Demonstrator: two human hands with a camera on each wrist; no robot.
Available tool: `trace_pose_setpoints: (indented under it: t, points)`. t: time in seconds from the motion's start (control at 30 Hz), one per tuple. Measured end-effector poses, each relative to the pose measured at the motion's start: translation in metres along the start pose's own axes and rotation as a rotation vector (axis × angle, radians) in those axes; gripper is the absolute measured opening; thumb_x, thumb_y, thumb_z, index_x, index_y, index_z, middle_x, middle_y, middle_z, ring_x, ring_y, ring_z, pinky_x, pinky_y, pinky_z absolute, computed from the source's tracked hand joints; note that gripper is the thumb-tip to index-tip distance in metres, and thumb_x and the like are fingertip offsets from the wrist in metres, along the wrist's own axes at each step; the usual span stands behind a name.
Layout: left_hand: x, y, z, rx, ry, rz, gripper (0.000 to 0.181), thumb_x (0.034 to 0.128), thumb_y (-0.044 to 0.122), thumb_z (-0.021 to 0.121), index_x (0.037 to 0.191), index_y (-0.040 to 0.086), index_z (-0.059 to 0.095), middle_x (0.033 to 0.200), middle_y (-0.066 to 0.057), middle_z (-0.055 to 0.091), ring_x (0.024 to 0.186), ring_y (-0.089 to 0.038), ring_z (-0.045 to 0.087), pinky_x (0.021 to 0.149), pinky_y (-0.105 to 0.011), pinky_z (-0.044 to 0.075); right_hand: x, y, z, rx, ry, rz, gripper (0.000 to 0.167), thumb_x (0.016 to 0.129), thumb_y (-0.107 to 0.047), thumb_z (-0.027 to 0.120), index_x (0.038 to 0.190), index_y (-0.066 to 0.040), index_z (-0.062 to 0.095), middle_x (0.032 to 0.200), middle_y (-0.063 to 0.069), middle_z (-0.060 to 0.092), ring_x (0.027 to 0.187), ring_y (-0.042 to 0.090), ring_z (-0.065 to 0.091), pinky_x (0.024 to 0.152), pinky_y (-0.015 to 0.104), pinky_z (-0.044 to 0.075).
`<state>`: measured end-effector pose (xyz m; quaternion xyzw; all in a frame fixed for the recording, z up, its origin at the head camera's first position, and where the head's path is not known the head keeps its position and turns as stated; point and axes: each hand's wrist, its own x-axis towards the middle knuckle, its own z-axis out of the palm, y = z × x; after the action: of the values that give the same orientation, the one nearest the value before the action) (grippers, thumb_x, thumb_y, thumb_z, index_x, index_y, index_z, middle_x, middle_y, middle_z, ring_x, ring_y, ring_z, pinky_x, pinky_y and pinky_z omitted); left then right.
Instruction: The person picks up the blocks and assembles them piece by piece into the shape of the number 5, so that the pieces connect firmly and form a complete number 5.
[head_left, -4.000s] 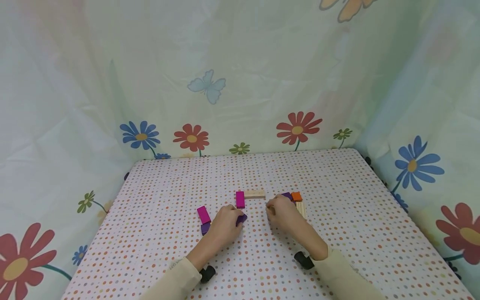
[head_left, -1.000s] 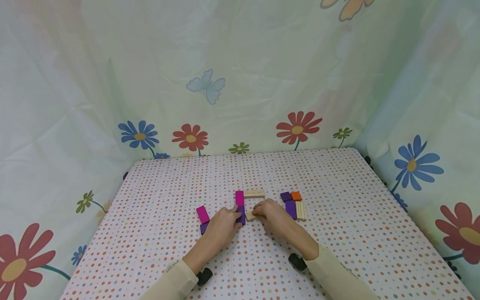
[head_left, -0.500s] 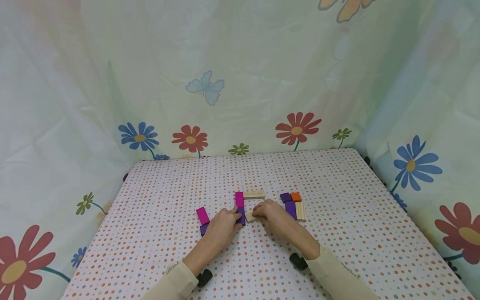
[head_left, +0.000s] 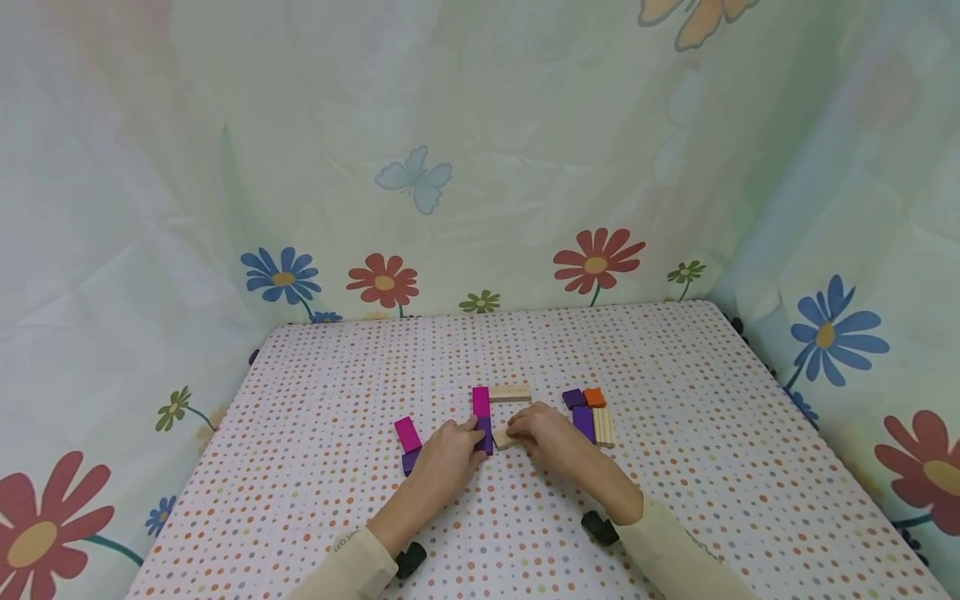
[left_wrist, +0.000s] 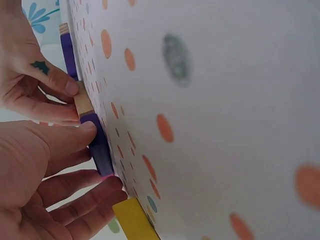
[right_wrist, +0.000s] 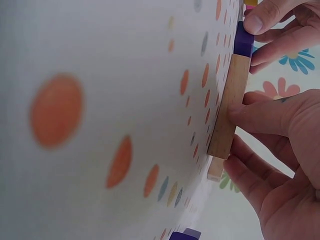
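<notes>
My left hand (head_left: 444, 458) pinches a purple wooden block (head_left: 484, 435), which lies end to end with a magenta block (head_left: 481, 402). Between the thumb and fingers of my right hand (head_left: 551, 437) is a plain wooden block (head_left: 503, 437), partly covered by them in the head view. The right wrist view has this plain block (right_wrist: 231, 105) meeting the purple block (right_wrist: 244, 40) at its far end. Thumb and fingertips of the left hand (left_wrist: 45, 175) bracket the purple block (left_wrist: 99, 145) in the left wrist view. Another plain block (head_left: 510, 392) extends rightward from the magenta one.
Right of the hands lie a small purple block (head_left: 573, 398), an orange one (head_left: 595, 397), a longer purple one (head_left: 583, 423) and ridged plain wood (head_left: 603, 427). Leftward are a magenta block (head_left: 407, 434) and a purple block (head_left: 410, 462). The left wrist view includes a yellow block (left_wrist: 135, 220).
Since four seconds ago, the left hand's purple block has lined up with the magenta block. The right hand has moved left from the right-hand blocks, now holding plain wood. Hardly anything moved in the last second.
</notes>
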<state>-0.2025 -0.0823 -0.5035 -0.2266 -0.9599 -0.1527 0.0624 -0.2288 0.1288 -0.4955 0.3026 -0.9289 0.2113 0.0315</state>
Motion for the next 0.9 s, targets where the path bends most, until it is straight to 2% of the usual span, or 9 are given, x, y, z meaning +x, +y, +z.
trace_pose_setpoints:
  t: [0.43,0.7,0.9]
  points:
    - [0.001,-0.002,0.0,-0.028,-0.003,0.002,0.031,0.0963,0.016,0.079,0.123,0.0,0.078,0.142,-0.021,0.069,0.112,-0.033,0.074,0.093,-0.04,0.065,0.001,0.001,0.001,0.007,0.011,-0.009,0.015,0.096,0.0,0.074,0.107,-0.004,0.083,0.111,0.007,0.081,0.108,0.026,0.073,0.096,0.043,0.062]
    - [-0.001,-0.002,0.0,-0.015,0.016,0.038,0.036,0.0977,0.02,0.078,0.128,0.002,0.074,0.144,-0.023,0.065,0.121,-0.037,0.07,0.099,-0.043,0.063,-0.001,0.002,0.0,-0.026,-0.004,-0.082,0.016,0.095,-0.001,0.076,0.109,-0.004,0.082,0.119,0.013,0.078,0.114,0.031,0.072,0.097,0.045,0.062]
    - [0.0,0.0,-0.004,-0.009,0.035,0.043,0.035,0.1024,0.021,0.072,0.135,0.007,0.071,0.149,-0.019,0.061,0.132,-0.038,0.063,0.106,-0.047,0.059,-0.003,0.002,-0.011,0.01,-0.01,-0.032,0.018,0.096,-0.006,0.076,0.114,-0.004,0.08,0.128,0.015,0.075,0.124,0.035,0.069,0.102,0.049,0.061]
